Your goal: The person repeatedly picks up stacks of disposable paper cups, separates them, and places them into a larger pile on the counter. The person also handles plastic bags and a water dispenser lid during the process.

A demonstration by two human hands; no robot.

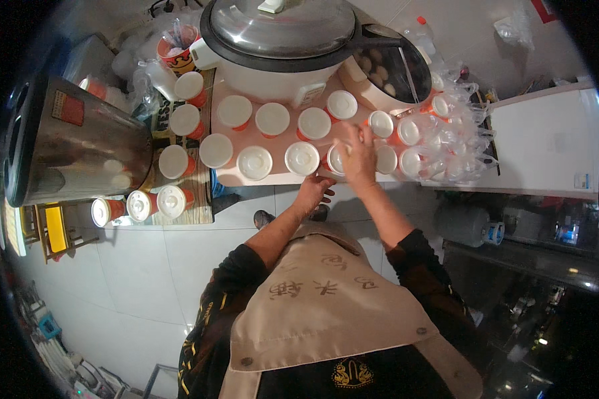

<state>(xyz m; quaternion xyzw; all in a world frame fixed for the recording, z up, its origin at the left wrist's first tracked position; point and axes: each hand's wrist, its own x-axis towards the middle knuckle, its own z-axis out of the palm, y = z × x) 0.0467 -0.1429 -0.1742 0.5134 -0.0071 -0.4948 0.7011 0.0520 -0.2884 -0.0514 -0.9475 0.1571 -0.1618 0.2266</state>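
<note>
Several red paper cups with white lids stand in rows on the pink tabletop [274,177]. My right hand [358,154] is over a lidded cup [335,160] near the front edge, its fingers spread at the lid; the hand covers part of the cup. Low at the table's edge, my left hand [315,192] has its fingertips beside the base of that cup, with its fingers partly bent; whether it touches the cup is hard to tell. Just left of both hands stands another lidded cup [302,158]. At the right, more lidded cups sit in clear plastic bags [459,149].
A large lidded cooker [279,75] stands behind the cups, beside a pot of eggs [379,75]. To the left are a tall steel container [90,144] and more cups on a wooden board [199,199]. A white surface [544,139] extends at the right; a gas cylinder [461,224] lies below.
</note>
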